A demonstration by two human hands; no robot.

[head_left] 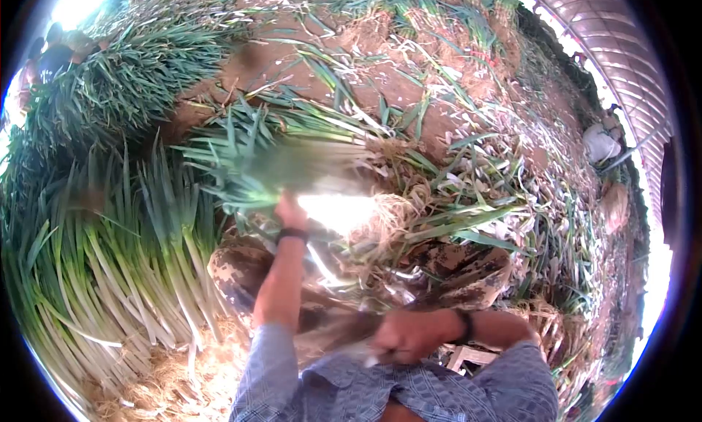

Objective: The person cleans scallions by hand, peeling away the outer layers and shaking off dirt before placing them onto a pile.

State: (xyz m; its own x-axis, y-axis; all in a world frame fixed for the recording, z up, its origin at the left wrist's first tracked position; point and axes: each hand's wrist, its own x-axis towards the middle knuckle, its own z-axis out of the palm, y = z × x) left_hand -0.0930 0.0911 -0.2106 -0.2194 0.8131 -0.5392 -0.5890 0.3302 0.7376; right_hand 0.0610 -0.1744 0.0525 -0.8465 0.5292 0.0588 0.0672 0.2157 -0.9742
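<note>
My left hand [291,211] reaches forward to a bundle of green onions [256,184] lying across in front of my knees, leaves to the left and roots to the right. Its fingers are closed at the place where the leaves meet the white stems. Glare and blur wash out the stems beside it. Close to my lap, my right hand [411,336] is a closed fist, knuckles up. A pale end shows by its fingers, and I cannot tell what the thing is. Dry roots [387,217] fan out at the bundle's right end.
To my left stands a thick row of long green onions [139,268], roots down. Another leafy heap [124,86] lies behind it, with people at the far left edge. Loose leaves and peelings [512,181] cover the ground on the right. A white sack [601,144] sits farther off.
</note>
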